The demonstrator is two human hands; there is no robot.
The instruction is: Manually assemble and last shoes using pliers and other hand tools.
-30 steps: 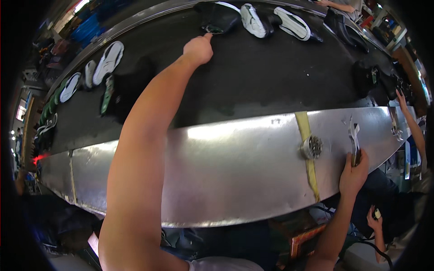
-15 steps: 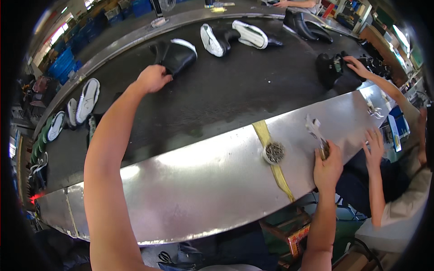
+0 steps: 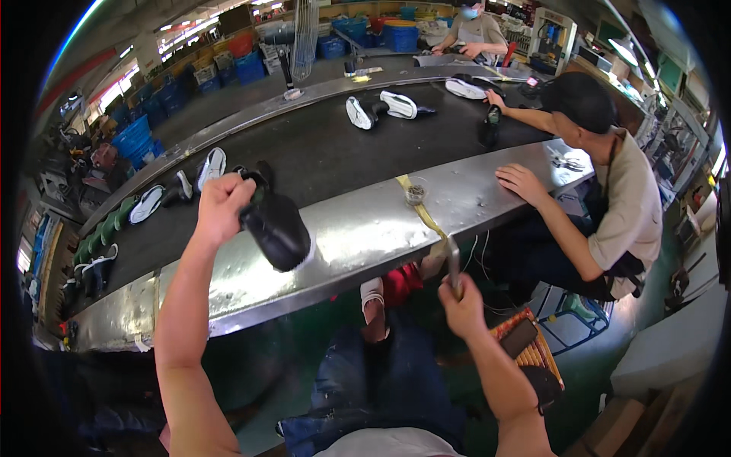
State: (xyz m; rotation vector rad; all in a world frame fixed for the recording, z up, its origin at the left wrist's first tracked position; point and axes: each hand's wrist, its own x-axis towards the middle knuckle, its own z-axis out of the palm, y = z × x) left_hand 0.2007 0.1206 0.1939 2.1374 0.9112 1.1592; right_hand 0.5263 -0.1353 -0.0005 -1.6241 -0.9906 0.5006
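Note:
My left hand (image 3: 223, 204) is closed on the upper part of a black ankle boot (image 3: 280, 232). The boot is raised above the metal ledge, tilted, with a pale sole edge at its lower right. My right hand (image 3: 462, 306) grips a silver metal hand tool (image 3: 454, 263) that points upward, just off the ledge's near edge. The tool's exact kind is hard to make out. A small clear cup of nails (image 3: 416, 196) stands on the ledge, beside a yellow strap (image 3: 430, 222).
The shiny metal ledge (image 3: 358, 236) borders a dark conveyor belt (image 3: 320, 148). White-soled shoes (image 3: 397, 105) lie on it, with more at left. A seated co-worker (image 3: 624, 198) on my right handles a dark shoe. Another person (image 3: 476, 38) works at the far side.
My left hand has lifted the boot off the belt and brought it nearer. My right hand has moved off the ledge with the tool, now upright. The view has shifted.

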